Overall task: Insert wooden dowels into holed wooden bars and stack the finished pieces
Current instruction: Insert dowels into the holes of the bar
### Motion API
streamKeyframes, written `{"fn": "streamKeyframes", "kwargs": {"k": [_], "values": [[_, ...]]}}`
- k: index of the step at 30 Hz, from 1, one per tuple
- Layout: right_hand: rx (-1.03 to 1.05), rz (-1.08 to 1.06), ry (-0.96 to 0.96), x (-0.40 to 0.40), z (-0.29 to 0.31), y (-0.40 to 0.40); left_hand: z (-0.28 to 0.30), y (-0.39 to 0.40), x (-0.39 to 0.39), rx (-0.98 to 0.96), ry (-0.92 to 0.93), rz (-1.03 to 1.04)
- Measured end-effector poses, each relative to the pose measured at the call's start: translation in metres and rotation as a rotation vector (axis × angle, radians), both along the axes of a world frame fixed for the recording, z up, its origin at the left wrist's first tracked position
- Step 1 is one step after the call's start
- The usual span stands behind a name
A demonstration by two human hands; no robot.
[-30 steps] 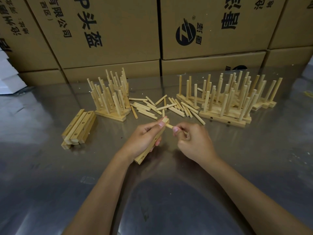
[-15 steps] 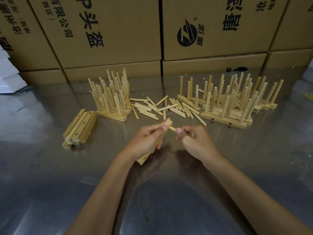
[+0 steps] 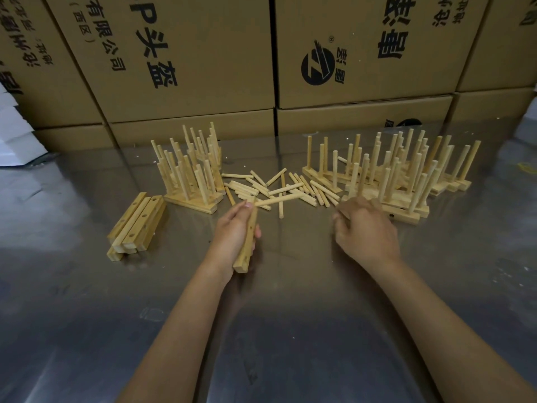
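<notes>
My left hand [image 3: 234, 232] grips a holed wooden bar [image 3: 248, 245], held almost on end above the steel table [image 3: 290, 330]. One dowel [image 3: 273, 201] sticks out of the bar's top hole, pointing right. My right hand [image 3: 366, 231] hovers apart from the bar. It is near the right end of the loose dowels [image 3: 279, 187] and just in front of the right group of finished pieces [image 3: 392, 175]. Its fingers are loosely curled, back facing up, with nothing seen in them. Another finished stack [image 3: 191, 175] stands at the left.
A small pile of bare holed bars [image 3: 136, 225] lies left of my left hand. Stacked cardboard boxes [image 3: 189, 53] wall off the table's far edge. White foam blocks [image 3: 11, 135] sit at the far left.
My right hand has let go of the dowel, which now stays in the bar's top hole, and has moved right toward the finished pieces. My left hand has tilted the bar more upright.
</notes>
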State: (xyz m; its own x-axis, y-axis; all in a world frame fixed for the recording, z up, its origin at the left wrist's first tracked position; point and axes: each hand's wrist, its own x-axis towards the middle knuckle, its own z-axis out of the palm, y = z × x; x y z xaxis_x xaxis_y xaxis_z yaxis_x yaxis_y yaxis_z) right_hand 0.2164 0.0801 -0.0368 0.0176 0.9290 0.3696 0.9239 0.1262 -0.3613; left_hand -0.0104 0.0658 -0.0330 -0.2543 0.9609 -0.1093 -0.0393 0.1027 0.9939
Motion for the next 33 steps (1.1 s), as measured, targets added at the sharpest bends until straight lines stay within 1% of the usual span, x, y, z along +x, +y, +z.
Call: {"fn": "streamKeyframes", "kwargs": {"k": [2,6,10,12,14,17,18,20,22,23,25,27,33], "values": [[-0.053,-0.014,-0.024,-0.001,0.0,0.0,0.001,0.0,-0.001,-0.006,-0.004,0.031],[-0.002,-0.134,0.052,-0.001,0.008,-0.003,0.002,-0.001,-0.001,-0.004,-0.012,0.043],[-0.116,-0.097,-0.028,-0.001,0.003,-0.003,0.001,-0.002,0.003,0.018,0.012,0.046],[-0.123,-0.054,0.003,-0.003,0.003,-0.003,0.002,-0.002,0.004,0.0,0.001,0.053],[-0.139,0.059,0.099,-0.007,0.006,-0.006,0.003,-0.002,0.002,-0.027,-0.038,0.072],[-0.242,0.41,0.368,-0.026,0.011,-0.022,0.005,-0.002,-0.001,-0.059,-0.121,0.094],[-0.246,0.512,0.399,-0.036,0.011,-0.029,0.006,-0.002,-0.001,-0.067,-0.131,0.09],[-0.187,0.613,0.328,-0.053,0.008,-0.04,0.006,-0.003,0.0,-0.083,-0.111,0.073],[-0.049,0.608,0.191,-0.06,0.006,-0.042,0.006,-0.004,0.003,-0.091,-0.072,0.038],[0.009,0.596,0.156,-0.061,0.006,-0.042,0.005,-0.004,0.005,-0.087,-0.063,0.014],[0.067,0.598,0.171,-0.06,0.006,-0.041,0.004,-0.006,0.009,-0.073,-0.046,-0.024],[0.078,0.629,0.22,-0.057,0.006,-0.041,0.003,-0.006,0.012,-0.059,-0.02,-0.046],[0.089,0.662,0.174,-0.054,0.006,-0.039,0.003,-0.008,0.016,-0.02,0.025,-0.07]]}}
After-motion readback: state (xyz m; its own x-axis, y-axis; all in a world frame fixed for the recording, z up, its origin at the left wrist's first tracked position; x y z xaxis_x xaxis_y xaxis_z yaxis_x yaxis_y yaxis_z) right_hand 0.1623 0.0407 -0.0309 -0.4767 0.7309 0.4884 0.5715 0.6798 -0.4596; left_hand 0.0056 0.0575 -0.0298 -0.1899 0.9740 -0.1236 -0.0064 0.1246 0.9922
